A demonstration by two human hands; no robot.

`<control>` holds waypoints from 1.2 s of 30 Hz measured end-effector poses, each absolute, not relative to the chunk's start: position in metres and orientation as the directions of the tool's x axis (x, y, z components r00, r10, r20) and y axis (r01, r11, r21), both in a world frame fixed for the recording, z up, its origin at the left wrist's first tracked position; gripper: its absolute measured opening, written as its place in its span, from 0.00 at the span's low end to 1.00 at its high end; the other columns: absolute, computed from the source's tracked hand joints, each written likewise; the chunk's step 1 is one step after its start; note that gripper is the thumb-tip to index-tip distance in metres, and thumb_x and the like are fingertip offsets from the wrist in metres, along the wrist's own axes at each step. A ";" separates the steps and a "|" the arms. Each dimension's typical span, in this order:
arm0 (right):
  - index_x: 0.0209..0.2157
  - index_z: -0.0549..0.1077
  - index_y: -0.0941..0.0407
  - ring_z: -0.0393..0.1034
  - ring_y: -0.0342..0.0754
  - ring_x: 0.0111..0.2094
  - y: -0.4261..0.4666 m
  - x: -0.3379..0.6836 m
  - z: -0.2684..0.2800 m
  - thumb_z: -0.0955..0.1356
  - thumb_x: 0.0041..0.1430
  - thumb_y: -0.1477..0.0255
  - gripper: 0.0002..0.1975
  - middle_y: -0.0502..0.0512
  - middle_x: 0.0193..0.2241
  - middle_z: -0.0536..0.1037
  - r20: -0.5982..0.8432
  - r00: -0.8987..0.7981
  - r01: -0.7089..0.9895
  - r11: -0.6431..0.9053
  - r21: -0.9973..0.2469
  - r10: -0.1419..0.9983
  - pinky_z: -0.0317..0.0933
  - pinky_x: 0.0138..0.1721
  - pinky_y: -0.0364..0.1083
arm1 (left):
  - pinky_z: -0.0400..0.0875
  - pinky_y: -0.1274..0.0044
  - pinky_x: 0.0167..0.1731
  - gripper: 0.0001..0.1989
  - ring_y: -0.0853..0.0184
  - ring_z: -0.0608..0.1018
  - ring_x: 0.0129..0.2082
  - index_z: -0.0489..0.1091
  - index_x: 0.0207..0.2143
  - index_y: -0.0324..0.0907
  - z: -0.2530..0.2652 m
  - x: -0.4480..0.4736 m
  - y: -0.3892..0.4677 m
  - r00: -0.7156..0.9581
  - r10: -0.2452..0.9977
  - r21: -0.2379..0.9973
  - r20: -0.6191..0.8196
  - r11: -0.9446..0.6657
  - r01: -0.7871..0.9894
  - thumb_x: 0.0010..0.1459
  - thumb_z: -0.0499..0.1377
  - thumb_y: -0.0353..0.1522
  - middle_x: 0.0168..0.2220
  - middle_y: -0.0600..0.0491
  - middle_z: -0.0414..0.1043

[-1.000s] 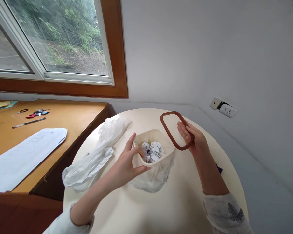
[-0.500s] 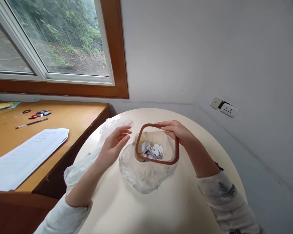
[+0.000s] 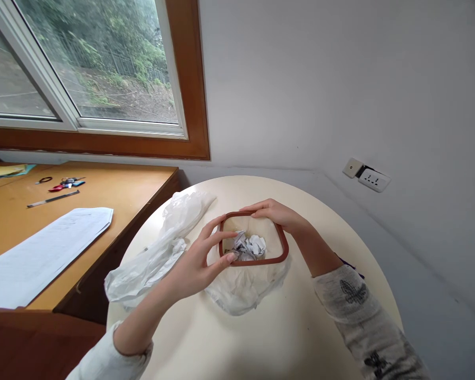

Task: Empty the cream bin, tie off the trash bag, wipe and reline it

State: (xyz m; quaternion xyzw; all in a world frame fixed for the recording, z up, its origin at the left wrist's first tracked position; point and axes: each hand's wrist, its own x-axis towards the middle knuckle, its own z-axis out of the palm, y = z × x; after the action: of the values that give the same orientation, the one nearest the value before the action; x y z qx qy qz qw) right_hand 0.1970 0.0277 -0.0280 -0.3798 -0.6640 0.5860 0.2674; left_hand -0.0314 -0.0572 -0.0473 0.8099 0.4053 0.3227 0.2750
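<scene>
On the round table stands a small trash bin lined with a white plastic bag (image 3: 241, 290), whose edge hangs down outside. Crumpled paper (image 3: 250, 247) lies inside. A brown bin rim ring (image 3: 261, 262), a rounded square, sits at the bin's mouth over the bag. My right hand (image 3: 279, 215) grips the ring's far right side, its fingers along the back edge. At the left side is my left hand (image 3: 200, 258), thumb on the near left corner and fingers spread over the left edge, one reaching inside. Whether the ring is fully seated I cannot tell.
Another crumpled white plastic bag (image 3: 154, 258) lies on the round table (image 3: 285, 338) at left. The wooden desk (image 3: 142, 184) beside it bears paper sheets (image 3: 51, 253), a pen (image 3: 53, 199) and keys (image 3: 68, 183). A wall socket (image 3: 374, 179) is at right.
My right hand has lowered the ring from above the bin onto its mouth. My left hand has moved right, from free air to the ring's left side.
</scene>
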 end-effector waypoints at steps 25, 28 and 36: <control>0.46 0.73 0.51 0.67 0.51 0.48 0.033 0.183 -0.038 0.64 0.55 0.70 0.16 0.50 0.47 0.74 0.068 -0.612 0.291 0.303 -0.907 0.788 0.60 0.49 0.50 | 0.59 0.66 0.54 0.11 0.55 0.53 0.62 0.57 0.28 0.44 -0.062 -0.029 -0.063 0.375 0.865 0.769 0.333 -0.480 0.423 0.53 0.58 0.36 0.65 0.49 0.41; 0.45 0.74 0.52 0.67 0.51 0.48 0.033 0.183 -0.038 0.63 0.57 0.65 0.16 0.51 0.46 0.74 0.094 -0.600 0.320 0.346 -0.882 0.795 0.59 0.49 0.50 | 0.59 0.66 0.54 0.10 0.55 0.51 0.62 0.56 0.28 0.44 -0.062 -0.027 -0.065 0.381 0.863 0.752 0.332 -0.486 0.445 0.54 0.56 0.37 0.65 0.48 0.39; 0.42 0.76 0.54 0.69 0.52 0.44 0.027 0.181 -0.039 0.61 0.58 0.60 0.18 0.51 0.42 0.77 0.098 -0.559 0.343 0.337 -0.877 0.823 0.61 0.45 0.49 | 0.60 0.62 0.51 0.09 0.53 0.48 0.63 0.54 0.29 0.45 -0.066 -0.025 -0.071 0.377 0.882 0.733 0.283 -0.453 0.508 0.57 0.53 0.37 0.65 0.47 0.36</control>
State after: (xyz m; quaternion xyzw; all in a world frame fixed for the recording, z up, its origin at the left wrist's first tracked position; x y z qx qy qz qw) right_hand 0.1810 0.0273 -0.0388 -0.3791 -0.7693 0.4332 0.2771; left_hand -0.0254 -0.0710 -0.0657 0.7825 0.4440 0.3380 0.2763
